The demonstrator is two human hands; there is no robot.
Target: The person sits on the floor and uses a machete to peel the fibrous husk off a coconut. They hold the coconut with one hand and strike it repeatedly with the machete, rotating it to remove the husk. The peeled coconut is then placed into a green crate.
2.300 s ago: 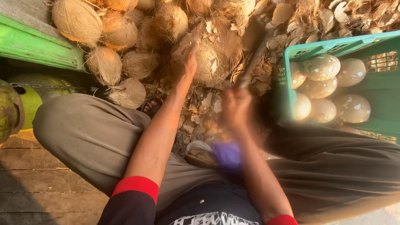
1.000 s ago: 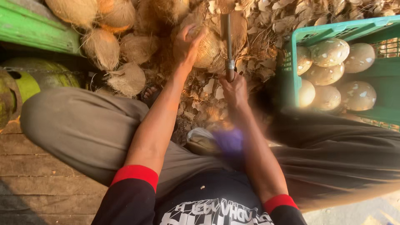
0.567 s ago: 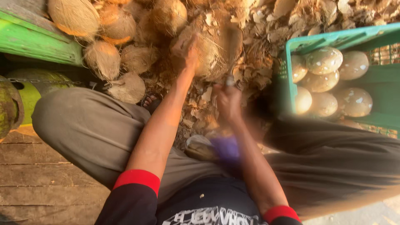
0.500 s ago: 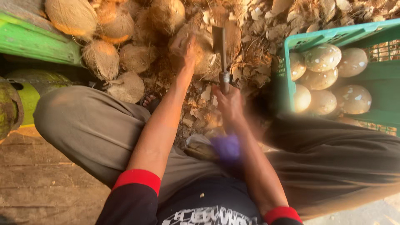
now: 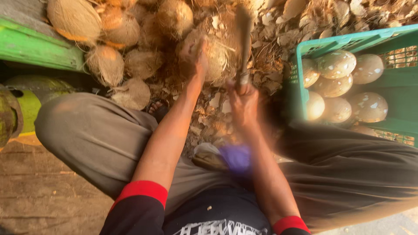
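Left hand (image 5: 196, 50) clasped on husked coconut (image 5: 215, 56); right hand (image 5: 244, 102) gripping upright cleaver (image 5: 243, 43), blade just right of the coconut, hands apart.

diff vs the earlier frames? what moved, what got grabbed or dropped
The right hand keeps its grip on the cleaver; the blade, low and blurred 0.6 s ago, is raised again beside the coconut. The left hand still steadies that coconut. Nothing grabbed or released. The green crate of peeled coconuts and the husked pile are unchanged.
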